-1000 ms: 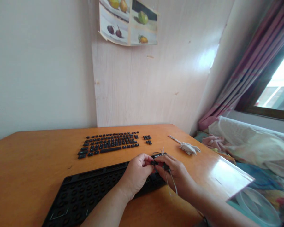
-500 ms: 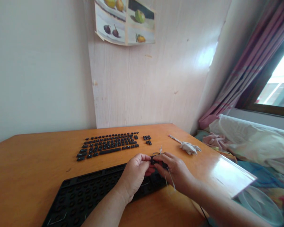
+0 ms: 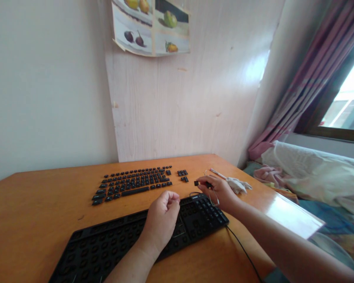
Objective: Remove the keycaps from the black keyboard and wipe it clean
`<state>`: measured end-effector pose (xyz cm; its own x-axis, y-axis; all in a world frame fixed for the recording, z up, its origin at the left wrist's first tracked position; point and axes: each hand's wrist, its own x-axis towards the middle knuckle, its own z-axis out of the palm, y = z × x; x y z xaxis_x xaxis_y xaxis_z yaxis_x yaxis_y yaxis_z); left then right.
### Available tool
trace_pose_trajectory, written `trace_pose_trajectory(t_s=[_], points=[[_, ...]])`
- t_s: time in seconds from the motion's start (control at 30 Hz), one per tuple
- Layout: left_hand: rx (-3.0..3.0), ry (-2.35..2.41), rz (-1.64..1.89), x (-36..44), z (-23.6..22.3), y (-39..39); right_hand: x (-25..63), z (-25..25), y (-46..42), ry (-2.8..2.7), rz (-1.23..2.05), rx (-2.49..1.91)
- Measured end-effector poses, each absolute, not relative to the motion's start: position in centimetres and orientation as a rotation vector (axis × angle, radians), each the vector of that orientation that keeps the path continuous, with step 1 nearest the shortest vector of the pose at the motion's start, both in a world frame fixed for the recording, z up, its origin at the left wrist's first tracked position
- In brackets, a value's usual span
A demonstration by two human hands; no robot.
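A black keyboard point(image 3: 126, 232) with most keycaps off lies slantwise in front of me. Its right-hand number block still carries keys. Over its middle is my left hand point(image 3: 162, 216), closed with fingers curled in; whether anything is inside is hidden. Past the keyboard's far right edge, my right hand point(image 3: 221, 190) pinches a small black keycap point(image 3: 196, 183) at its fingertips. The same hand keeps a keycap puller point(image 3: 214, 197) with thin wire loops in its grip. Loose keycaps point(image 3: 135, 181) lie in keyboard order on the table behind, beside a smaller group of keycaps point(image 3: 182, 173).
On the orange-brown table point(image 3: 32, 220), a thin stick point(image 3: 217, 173) and a crumpled whitish cloth point(image 3: 238, 185) lie right of the keycaps. The keyboard's cable point(image 3: 243, 249) runs off the near right edge. Bedding point(image 3: 306, 169) is heaped beyond the table.
My hands have parted. The right hand has moved away toward the loose keycaps with the keycap and puller, uncovering the number block. My left hand has stayed over the keyboard, fingers curled.
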<state>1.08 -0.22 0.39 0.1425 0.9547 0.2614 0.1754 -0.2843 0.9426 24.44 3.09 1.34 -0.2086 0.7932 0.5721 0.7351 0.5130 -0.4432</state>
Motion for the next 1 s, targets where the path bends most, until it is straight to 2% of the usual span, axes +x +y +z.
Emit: trace_pose_trajectory(t_s=[0.2, 0.4, 0.6, 1.0], points=[[2.032, 1.324, 1.212, 0.4, -0.1, -0.1, 26.9, 0.8, 8.5, -1.991, 0.128, -1.407], [2.329, 1.436, 1.049, -0.2, -0.7, 0.1, 27.4, -2.7, 13.3, -1.994, 0.192, -1.477], [2.346, 1.504, 0.901, -0.6, -1.4, 0.4, 27.8, -5.0, 15.8, -1.997, 0.194, -1.507], [2.342, 1.551, 0.765, -0.6, -1.2, 0.2, 27.5, -4.9, 15.5, -2.073, 0.190, -1.517]])
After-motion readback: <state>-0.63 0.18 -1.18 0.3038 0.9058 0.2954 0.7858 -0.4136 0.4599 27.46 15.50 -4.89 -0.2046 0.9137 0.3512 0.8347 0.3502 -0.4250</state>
